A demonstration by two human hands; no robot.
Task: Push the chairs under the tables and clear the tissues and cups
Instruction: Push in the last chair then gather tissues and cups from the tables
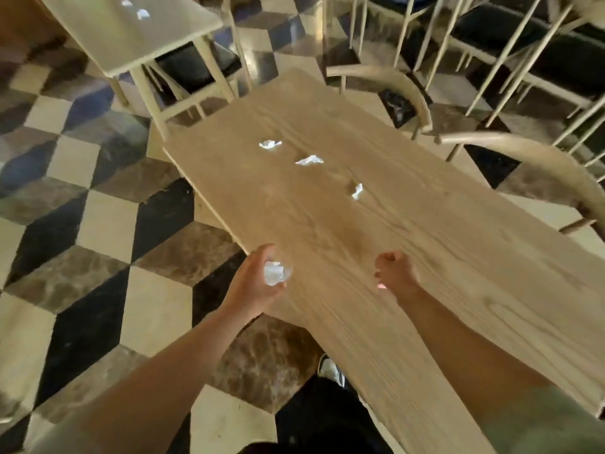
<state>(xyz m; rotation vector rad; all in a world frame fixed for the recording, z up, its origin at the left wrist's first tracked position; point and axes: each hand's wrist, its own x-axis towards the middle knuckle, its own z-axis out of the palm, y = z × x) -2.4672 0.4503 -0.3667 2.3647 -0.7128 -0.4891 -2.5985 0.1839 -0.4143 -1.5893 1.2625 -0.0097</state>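
A long wooden table (425,244) runs away from me. Three crumpled white tissues lie on it: one (269,144) farthest, one (309,160) in the middle, one (357,191) nearest. My left hand (258,283) hovers at the table's left edge, curled around a clear cup with a crumpled tissue (274,272) inside. Over the tabletop, my right hand (394,271) is closed in a fist with nothing visible in it. Two curved-back wooden chairs (537,162) (393,83) stand along the table's right side.
A second pale table (137,37) at the upper left carries two more tissues (139,9), with a black-seated chair (196,65) tucked under it. More chairs and legs crowd the upper right. The floor (98,224) is a cube-patterned tile. My shoe (330,368) shows below.
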